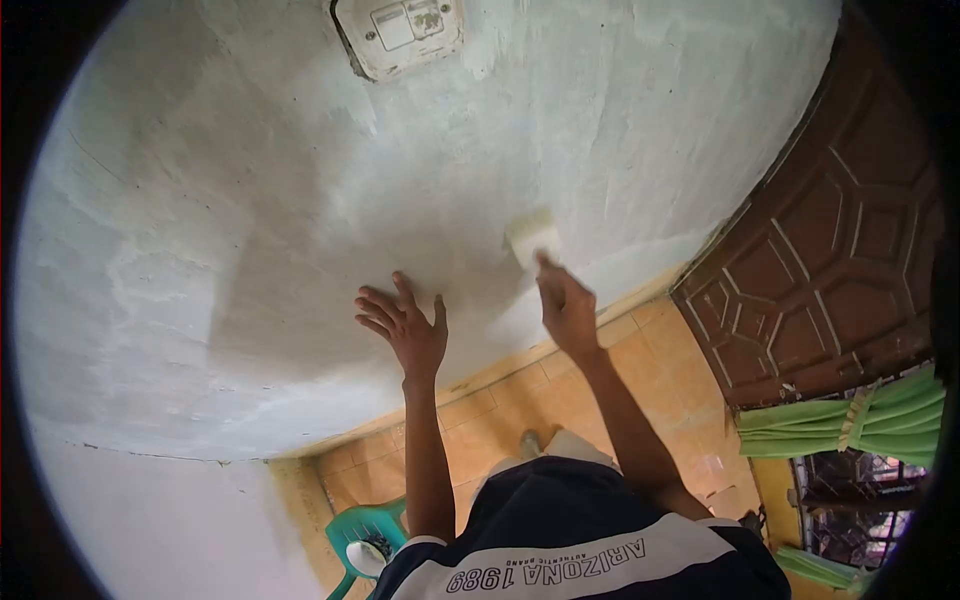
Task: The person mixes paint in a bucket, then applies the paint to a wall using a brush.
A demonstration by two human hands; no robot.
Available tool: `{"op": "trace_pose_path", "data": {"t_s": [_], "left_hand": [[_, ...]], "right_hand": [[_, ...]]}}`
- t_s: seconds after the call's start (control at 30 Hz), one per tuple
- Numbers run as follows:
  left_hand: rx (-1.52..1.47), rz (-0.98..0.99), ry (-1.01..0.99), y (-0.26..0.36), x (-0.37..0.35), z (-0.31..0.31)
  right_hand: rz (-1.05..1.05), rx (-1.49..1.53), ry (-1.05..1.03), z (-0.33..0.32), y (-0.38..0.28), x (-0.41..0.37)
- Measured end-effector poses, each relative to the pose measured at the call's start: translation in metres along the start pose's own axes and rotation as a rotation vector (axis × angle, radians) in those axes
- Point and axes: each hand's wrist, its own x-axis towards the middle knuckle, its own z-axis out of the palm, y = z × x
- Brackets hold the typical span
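My right hand is closed around the handle of a wide, flat putty knife, pale and somewhat blurred. Its yellowish-white far edge lies at the grey-white wall. To the left, my left hand is held against or just off the wall, with its fingers spread and nothing in it. Uneven whitish streaks and grey patches cover the wall surface, and the shadow of my arms and upper body falls across it.
A light switch with a smeared plate is set in the wall. A brown panelled door and a green curtain are at right. Below stands a green plastic chair holding a white container. The floor has orange tiles.
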Motion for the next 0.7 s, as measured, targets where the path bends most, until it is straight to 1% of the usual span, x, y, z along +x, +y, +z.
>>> {"op": "trace_pose_path", "data": {"t_s": [0.07,0.13,0.2,0.23,0.3,0.33,0.4,0.43,0.5,0.53,0.6,0.63,0.7], "left_hand": [[-0.011,-0.002,-0.006,0.001,0.0,-0.001],[-0.009,-0.006,-0.013,0.003,-0.001,-0.004],[-0.01,-0.003,-0.016,0.006,0.0,-0.006],[0.008,-0.003,-0.043,0.007,-0.001,-0.007],[0.045,0.006,-0.081,0.006,-0.001,-0.008],[0.053,0.016,-0.066,0.003,-0.001,-0.008],[0.082,-0.003,-0.107,0.006,-0.001,-0.009],[0.058,0.002,-0.07,0.006,-0.001,-0.008],[0.073,-0.012,-0.075,0.009,0.0,-0.007],[0.085,-0.032,-0.08,0.011,0.0,-0.008],[0.086,-0.046,-0.107,0.013,0.0,-0.013],[0.077,-0.06,-0.124,0.015,0.001,-0.016],[0.059,-0.063,-0.143,0.022,0.002,-0.027]], "right_hand": [[-0.002,0.041,-0.006,0.015,0.034,-0.036],[0.114,-0.103,-0.156,0.018,0.063,-0.072],[0.296,-0.197,-0.333,0.012,0.078,-0.094],[0.287,-0.187,-0.329,0.009,0.078,-0.098],[0.438,-0.183,-0.365,0.006,0.075,-0.091],[0.427,-0.171,-0.354,0.009,0.075,-0.081],[0.214,-0.231,-0.281,0.007,0.063,-0.053],[0.213,-0.227,-0.276,-0.003,0.041,-0.031],[0.35,-0.102,-0.289,-0.032,-0.021,0.018],[0.355,-0.096,-0.291,-0.039,-0.037,0.03],[0.185,0.035,-0.143,-0.048,-0.059,0.042],[0.19,0.043,-0.145,-0.05,-0.069,0.043],[0.155,-0.056,-0.139,-0.051,-0.08,0.043]]}}
